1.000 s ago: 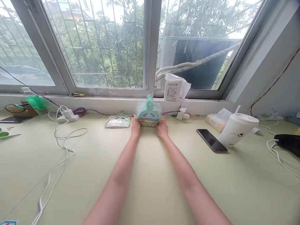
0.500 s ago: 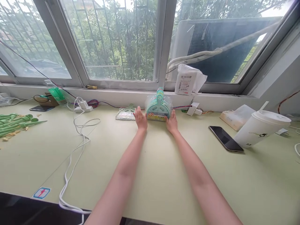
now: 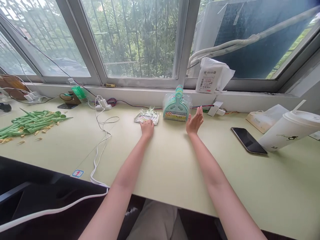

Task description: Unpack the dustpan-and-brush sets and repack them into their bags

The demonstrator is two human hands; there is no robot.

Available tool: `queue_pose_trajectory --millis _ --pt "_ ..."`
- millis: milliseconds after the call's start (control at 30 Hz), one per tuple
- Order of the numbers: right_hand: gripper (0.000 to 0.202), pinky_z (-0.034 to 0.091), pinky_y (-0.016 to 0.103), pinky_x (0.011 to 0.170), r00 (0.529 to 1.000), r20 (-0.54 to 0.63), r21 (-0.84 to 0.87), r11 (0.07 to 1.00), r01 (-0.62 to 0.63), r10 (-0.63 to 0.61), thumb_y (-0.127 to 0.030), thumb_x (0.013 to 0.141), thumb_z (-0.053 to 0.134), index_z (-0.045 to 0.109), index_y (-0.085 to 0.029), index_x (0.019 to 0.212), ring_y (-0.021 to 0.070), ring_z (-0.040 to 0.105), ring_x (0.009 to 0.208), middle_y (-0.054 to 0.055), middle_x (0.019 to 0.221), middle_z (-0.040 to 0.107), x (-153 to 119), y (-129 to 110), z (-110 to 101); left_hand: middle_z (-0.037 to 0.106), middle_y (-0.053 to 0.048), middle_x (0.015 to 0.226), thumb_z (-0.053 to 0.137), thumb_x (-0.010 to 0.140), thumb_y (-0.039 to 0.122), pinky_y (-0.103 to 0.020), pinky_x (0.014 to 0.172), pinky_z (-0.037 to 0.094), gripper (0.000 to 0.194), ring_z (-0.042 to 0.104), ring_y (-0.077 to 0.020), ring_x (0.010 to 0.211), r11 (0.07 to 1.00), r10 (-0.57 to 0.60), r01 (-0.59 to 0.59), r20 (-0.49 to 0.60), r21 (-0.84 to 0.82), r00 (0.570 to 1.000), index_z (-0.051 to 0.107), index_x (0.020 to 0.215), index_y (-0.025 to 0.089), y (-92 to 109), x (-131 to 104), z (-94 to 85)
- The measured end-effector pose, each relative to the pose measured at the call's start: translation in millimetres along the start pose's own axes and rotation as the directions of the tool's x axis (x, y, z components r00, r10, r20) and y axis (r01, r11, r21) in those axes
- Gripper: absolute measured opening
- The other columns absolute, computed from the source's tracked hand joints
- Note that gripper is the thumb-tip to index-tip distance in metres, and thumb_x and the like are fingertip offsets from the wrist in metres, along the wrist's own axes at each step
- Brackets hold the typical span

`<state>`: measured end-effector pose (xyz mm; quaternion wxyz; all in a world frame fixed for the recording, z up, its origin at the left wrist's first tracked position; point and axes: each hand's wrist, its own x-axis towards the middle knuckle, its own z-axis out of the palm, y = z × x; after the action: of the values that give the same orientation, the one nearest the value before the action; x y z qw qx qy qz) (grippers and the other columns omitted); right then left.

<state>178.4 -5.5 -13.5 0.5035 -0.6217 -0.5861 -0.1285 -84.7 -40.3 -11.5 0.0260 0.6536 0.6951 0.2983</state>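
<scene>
Head view: on a pale green table (image 3: 165, 160), the left hand (image 3: 147, 128) rests fingers at the near edge of a flat wrapped brush (image 3: 147, 114); whether they grip it, I cannot tell. Just right stands an upright stack of brushes (image 3: 177, 107), near the windowsill. Beside it, the right hand (image 3: 194, 124) is raised, thumb apart from straight fingers.

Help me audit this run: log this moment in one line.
left hand: fingers at flat packet | right hand: open, beside upright dustpan stack | phone: on table
</scene>
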Motion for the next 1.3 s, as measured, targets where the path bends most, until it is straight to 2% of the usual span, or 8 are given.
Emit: queue_pose_trajectory --millis 300,400,467,567,633,900,1133,1300 --pt "0.049 0.029 0.052 0.113 0.999 -0.005 -0.058 0.998 -0.04 0.04 -0.034 0.1 0.025 0.035 -0.017 0.145 0.026 0.024 0.147 0.016 0.157 0.032 -42 -20 -55 0.069 -0.011 0.088 0.047 0.088 0.023 -0.05 0.113 0.026 0.022 0.059 -0.0305 0.101 0.982 0.184 -0.177 0.125 -0.062 0.975 0.069 0.088 0.02 28 -91 -47.8" --pt "0.045 0.032 0.051 0.111 0.986 0.166 -0.062 0.998 -0.014 0.024 -0.032 0.099 0.031 0.046 -0.019 0.139 0.0277 0.031 0.144 0.014 0.152 0.042 -56 -20 -66 0.068 -0.011 0.084 0.046 0.089 0.025 -0.05 0.115 0.023 0.023 0.059 -0.0294 0.097 0.958 0.287 -0.286 0.167 -0.031 0.943 0.069 0.089 0.02 37 -127 -60.4" --pt "0.045 0.031 0.051 0.113 0.922 0.375 -0.038 0.992 0.123 -0.1 -0.029 0.097 0.037 0.049 -0.022 0.139 0.0272 0.032 0.144 0.01 0.151 0.045 -63 -20 -68 0.069 -0.011 0.089 0.047 0.089 0.025 -0.05 0.117 0.019 0.022 0.058 -0.0297 0.101 0.931 0.358 -0.364 0.172 0.006 0.918 0.068 0.093 0.02 41 -148 -65.9" --pt "0.043 0.024 0.057 0.116 0.731 0.637 0.022 0.953 0.303 -0.247 -0.029 0.096 0.041 0.053 -0.028 0.137 0.0274 0.028 0.147 0.003 0.155 0.041 -64 -21 -64 0.069 -0.011 0.096 0.047 0.089 0.022 -0.05 0.118 0.018 0.021 0.057 -0.0295 0.106 0.897 0.417 -0.433 0.158 0.083 0.895 0.067 0.096 0.02 40 -168 -72.8" --pt "0.042 0.021 0.063 0.116 0.673 0.706 0.004 0.952 0.306 -0.219 -0.032 0.097 0.038 0.054 -0.031 0.137 0.0287 0.023 0.149 -0.001 0.159 0.035 -61 -24 -58 0.069 -0.011 0.093 0.044 0.09 0.019 -0.049 0.117 0.022 0.023 0.059 -0.0282 0.102 0.881 0.439 -0.456 0.141 0.126 0.887 0.066 0.095 0.019 36 -175 -77.8" --pt "0.064 0.032 0.052 0.114 0.677 0.717 -0.099 0.939 0.33 -0.163 -0.009 0.091 0.027 0.037 -0.031 0.15 0.0233 0.028 0.147 -0.003 0.162 0.028 -33 -41 -19 0.067 -0.009 0.095 0.043 0.093 0.018 -0.04 0.091 0.045 0.019 0.059 -0.0251 0.097 0.882 0.454 -0.464 0.118 0.083 0.883 0.062 0.095 0.018 17 -175 -82.9" --pt "0.067 0.012 0.063 0.119 0.699 0.69 -0.145 0.912 0.384 -0.185 -0.009 0.089 0.028 0.032 -0.029 0.153 0.0238 0.023 0.15 -0.002 0.162 0.029 -17 -43 13 0.065 -0.007 0.1 0.044 0.095 0.023 -0.04 0.096 0.042 0.02 0.056 -0.0243 0.101 0.891 0.451 -0.455 0.132 0.001 0.883 0.062 0.101 0.02 22 -169 -73.5" --pt "0.066 0.0 0.067 0.118 0.737 0.635 -0.097 0.923 0.371 -0.23 -0.007 0.088 0.029 0.036 -0.027 0.15 0.0246 0.021 0.15 0.0 0.159 0.035 -20 -37 17 0.064 -0.007 0.112 0.041 0.097 0.03 -0.045 0.109 0.032 0.025 0.054 -0.0251 0.111 0.951 0.305 -0.301 0.052 -0.072 0.951 0.063 0.108 0.023 20 -156 -75.6"
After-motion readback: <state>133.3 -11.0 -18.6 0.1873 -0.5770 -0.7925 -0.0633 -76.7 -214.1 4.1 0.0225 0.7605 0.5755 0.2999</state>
